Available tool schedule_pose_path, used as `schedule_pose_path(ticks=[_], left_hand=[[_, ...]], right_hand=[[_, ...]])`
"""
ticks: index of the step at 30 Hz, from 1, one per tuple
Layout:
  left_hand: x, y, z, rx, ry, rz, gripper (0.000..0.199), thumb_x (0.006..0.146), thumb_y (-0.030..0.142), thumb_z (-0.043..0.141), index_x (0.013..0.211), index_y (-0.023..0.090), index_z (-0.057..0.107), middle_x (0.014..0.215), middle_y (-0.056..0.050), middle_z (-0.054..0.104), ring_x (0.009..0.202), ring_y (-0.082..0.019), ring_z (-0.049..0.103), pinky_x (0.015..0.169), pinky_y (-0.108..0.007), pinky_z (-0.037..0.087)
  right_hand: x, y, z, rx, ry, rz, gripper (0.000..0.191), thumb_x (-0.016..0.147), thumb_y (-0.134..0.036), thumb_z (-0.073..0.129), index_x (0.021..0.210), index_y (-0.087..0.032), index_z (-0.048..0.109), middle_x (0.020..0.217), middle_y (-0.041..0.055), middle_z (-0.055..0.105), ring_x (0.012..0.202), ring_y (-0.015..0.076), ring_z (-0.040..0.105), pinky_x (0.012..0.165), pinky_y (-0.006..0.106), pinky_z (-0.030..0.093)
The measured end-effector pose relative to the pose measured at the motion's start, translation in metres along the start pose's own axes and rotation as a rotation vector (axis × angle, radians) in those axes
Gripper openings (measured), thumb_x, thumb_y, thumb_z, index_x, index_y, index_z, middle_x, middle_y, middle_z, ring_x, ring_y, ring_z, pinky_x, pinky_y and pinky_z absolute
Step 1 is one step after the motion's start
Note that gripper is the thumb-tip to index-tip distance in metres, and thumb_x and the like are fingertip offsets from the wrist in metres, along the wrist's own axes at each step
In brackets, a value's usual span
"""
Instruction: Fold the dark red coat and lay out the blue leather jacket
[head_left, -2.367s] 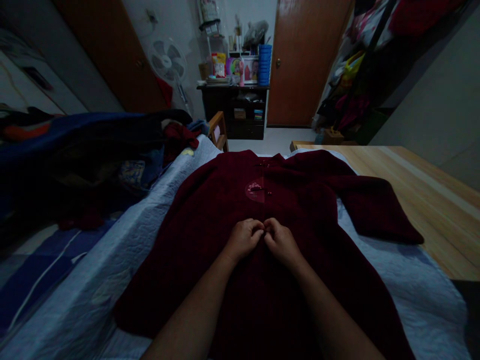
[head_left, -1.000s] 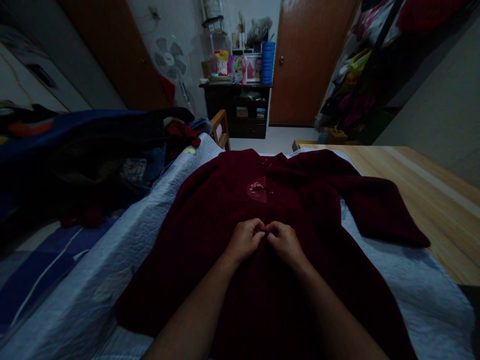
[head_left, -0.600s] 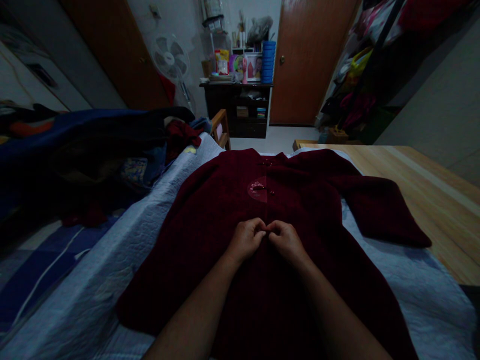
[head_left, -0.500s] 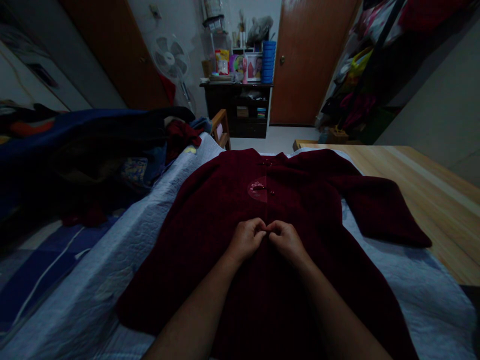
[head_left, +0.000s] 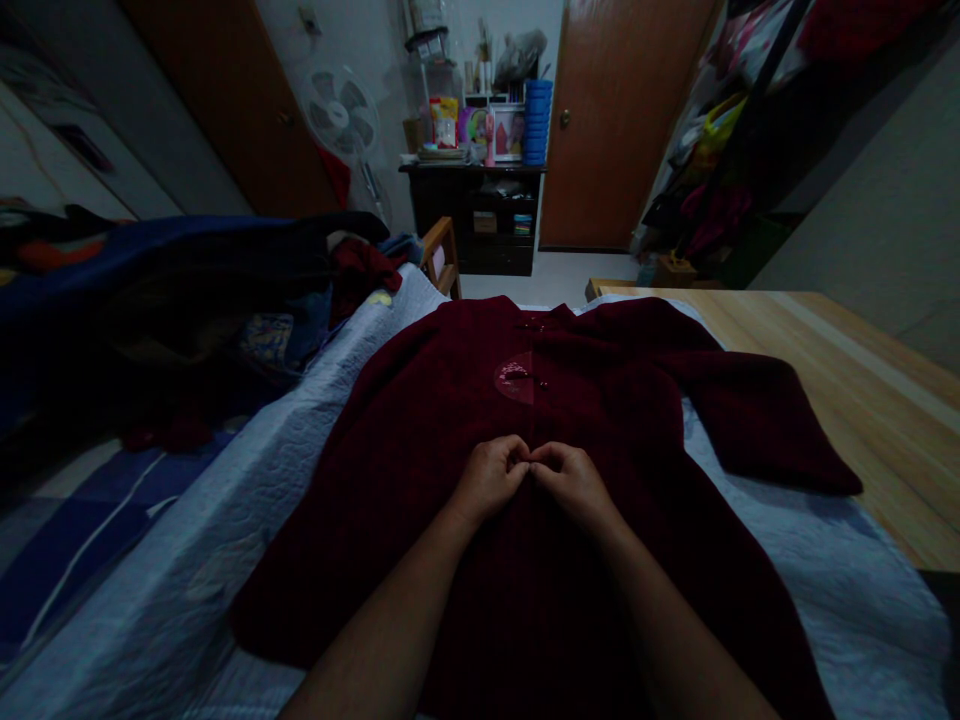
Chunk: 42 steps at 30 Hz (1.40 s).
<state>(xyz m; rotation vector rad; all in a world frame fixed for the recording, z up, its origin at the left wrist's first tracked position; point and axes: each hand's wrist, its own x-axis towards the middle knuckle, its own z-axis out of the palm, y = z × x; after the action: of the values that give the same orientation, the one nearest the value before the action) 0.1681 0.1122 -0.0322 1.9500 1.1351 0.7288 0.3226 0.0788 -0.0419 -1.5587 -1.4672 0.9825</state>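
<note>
A dark red coat (head_left: 420,410) lies with its front up on a light blue quilted cover (head_left: 300,445). Its collar is near the far edge of the cover, and one sleeve (head_left: 765,420) reaches toward the wooden tabletop (head_left: 847,380) along the right edge.

The left hand (head_left: 491,475) and the right hand (head_left: 574,485) meet at the middle of the coat's front line. In each, thumb and forefinger look pinched together on the fabric there; what small piece is between them, I cannot tell.

As I judge, the work at the front line is partly done. The neck closure (head_left: 532,325) and the chest closure (head_left: 519,376), which crosses the half-round panel (head_left: 511,393), both seem fastened. The place under the fingers seems unfinished. Below the hands the front is too dark to say whether other closures remain.

Compared with the picture of 2.4 seconds ago, the hands stay at the same place on the coat. The right forefinger sits a little lower, and its tip is closer to the left fingertips. The coat itself is not visibly moved on the cover.
</note>
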Motion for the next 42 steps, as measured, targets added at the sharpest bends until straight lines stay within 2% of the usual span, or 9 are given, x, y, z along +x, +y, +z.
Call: schedule_pose_path(ticks=[7,23,36,42], left_hand=[[-0.001,-0.002,0.002,-0.015,0.013,0.020,0.010,0.077,0.012,0.058,0.079,0.018,0.065,0.078,0.001,0.067,0.072,-0.013,0.060,0.070,-0.023,0.044],[0.000,-0.001,0.002,-0.031,0.009,0.010,0.011,0.079,0.015,0.058,0.080,0.019,0.068,0.079,0.000,0.069,0.074,-0.014,0.063,0.074,-0.024,0.046],[-0.001,0.000,0.006,0.072,0.040,0.032,0.015,0.077,0.013,0.056,0.082,0.020,0.067,0.082,-0.001,0.067,0.076,-0.015,0.060,0.073,-0.024,0.045],[-0.002,0.000,0.002,0.087,-0.006,0.045,0.019,0.079,0.014,0.056,0.087,0.021,0.070,0.086,-0.001,0.067,0.079,-0.015,0.061,0.075,-0.024,0.045]], right_hand=[[-0.001,-0.003,0.006,-0.085,0.095,0.023,0.015,0.069,-0.019,0.054,0.080,-0.019,0.065,0.070,0.0005,0.066,0.065,0.0154,0.060,0.062,0.024,0.042],[0.004,0.014,0.012,0.253,0.037,0.065,0.024,0.069,-0.020,0.055,0.093,-0.020,0.054,0.072,-0.0032,0.058,0.061,0.0113,0.052,0.054,0.022,0.038],[0.003,0.017,0.015,0.261,0.062,0.030,0.029,0.070,-0.019,0.052,0.099,-0.021,0.052,0.075,-0.0027,0.057,0.066,0.0129,0.054,0.060,0.023,0.041],[0.003,0.016,0.016,0.215,0.078,0.008,0.028,0.071,-0.018,0.050,0.098,-0.021,0.053,0.075,-0.0028,0.056,0.068,0.0131,0.055,0.063,0.025,0.043]])
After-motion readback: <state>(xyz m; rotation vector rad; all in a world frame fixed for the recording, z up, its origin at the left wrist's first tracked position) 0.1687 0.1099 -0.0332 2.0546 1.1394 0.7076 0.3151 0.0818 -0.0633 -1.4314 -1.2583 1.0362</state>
